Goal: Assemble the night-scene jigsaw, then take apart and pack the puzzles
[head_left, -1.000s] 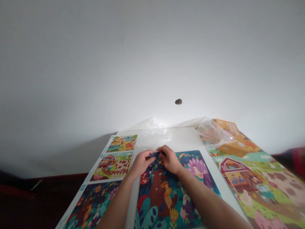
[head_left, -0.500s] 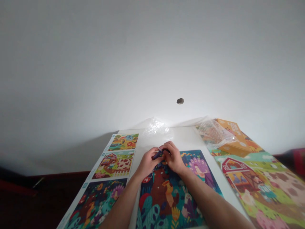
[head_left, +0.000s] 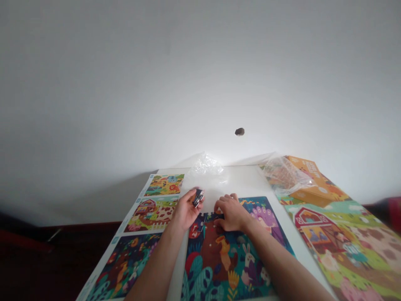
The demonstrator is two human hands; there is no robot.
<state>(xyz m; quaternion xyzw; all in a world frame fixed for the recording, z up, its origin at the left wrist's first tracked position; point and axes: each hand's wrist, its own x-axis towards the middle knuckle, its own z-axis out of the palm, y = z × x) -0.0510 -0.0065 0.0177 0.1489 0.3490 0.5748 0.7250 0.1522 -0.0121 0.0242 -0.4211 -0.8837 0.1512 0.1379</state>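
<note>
Head view showed that my hands had parted: my left hand (head_left: 184,209) had lifted off, fingers pinching a few dark puzzle pieces (head_left: 198,197) above the table's (head_left: 241,182) far edge. My right hand (head_left: 231,211) lay fingers together, pressing the forest puzzle's (head_left: 225,255) unfinished top-left corner, small pieces dark blue.

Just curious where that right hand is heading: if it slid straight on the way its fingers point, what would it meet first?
The right hand rests on the puzzle's far edge, fingers pointing away. Straight on lies bare white table, then probably the crumpled clear plastic bag by the wall, though depth is hard to judge.
</note>
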